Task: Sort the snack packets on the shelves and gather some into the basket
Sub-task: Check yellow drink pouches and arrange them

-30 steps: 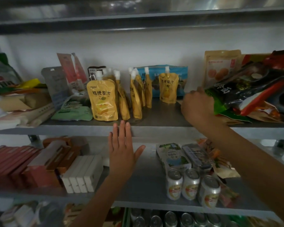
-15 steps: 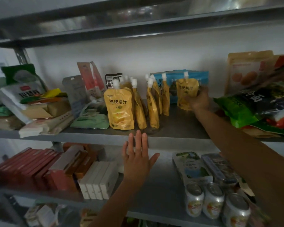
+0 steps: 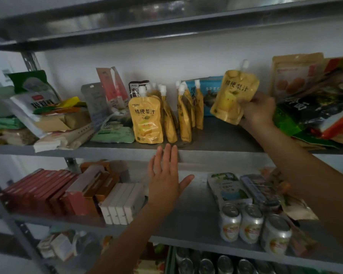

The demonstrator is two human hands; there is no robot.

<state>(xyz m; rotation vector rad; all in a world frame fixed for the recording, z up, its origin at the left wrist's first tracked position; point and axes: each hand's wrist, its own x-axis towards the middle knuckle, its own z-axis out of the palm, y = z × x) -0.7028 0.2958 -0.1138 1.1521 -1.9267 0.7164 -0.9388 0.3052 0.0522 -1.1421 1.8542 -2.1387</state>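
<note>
Right arm stretched up and out, right hand [image 3: 257, 110] curled round the lower corner of a glossy yellow spouted pouch [image 3: 234, 95], held tilted, clear above the grey metal upper shelf [image 3: 222, 135]. Left hand [image 3: 166, 178] was flat, fingers straight, thumb splayed, fingertips at that shelf's lip. Matching soft pouches [image 3: 147, 119] stood upright nearby.

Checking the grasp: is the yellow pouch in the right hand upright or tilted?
Tilted: the yellow pouch leans, spout right of its base.
</note>
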